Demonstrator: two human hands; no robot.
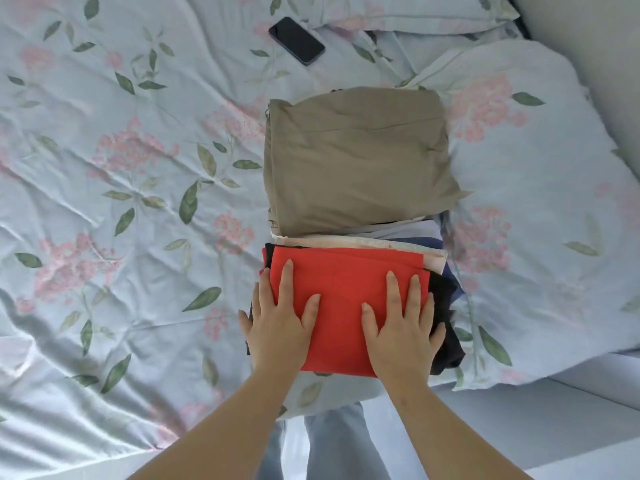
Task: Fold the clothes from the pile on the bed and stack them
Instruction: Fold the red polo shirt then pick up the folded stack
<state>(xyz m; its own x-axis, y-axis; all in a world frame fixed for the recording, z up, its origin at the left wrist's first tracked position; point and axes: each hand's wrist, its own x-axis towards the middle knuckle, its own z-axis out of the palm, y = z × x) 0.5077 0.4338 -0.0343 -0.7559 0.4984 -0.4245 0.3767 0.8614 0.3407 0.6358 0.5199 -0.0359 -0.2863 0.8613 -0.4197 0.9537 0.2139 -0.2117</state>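
A folded red garment lies on top of a stack near the bed's front edge. Black, pale pink and blue folded clothes show under it. My left hand presses flat on the red garment's left side, fingers straight. My right hand presses flat on its right side. Just behind this stack sits a second stack topped by a folded khaki garment.
The bed is covered by a light blue floral duvet. A black phone lies at the back, near the pillows. A wall runs along the right. The bed's front edge and my legs are below my arms.
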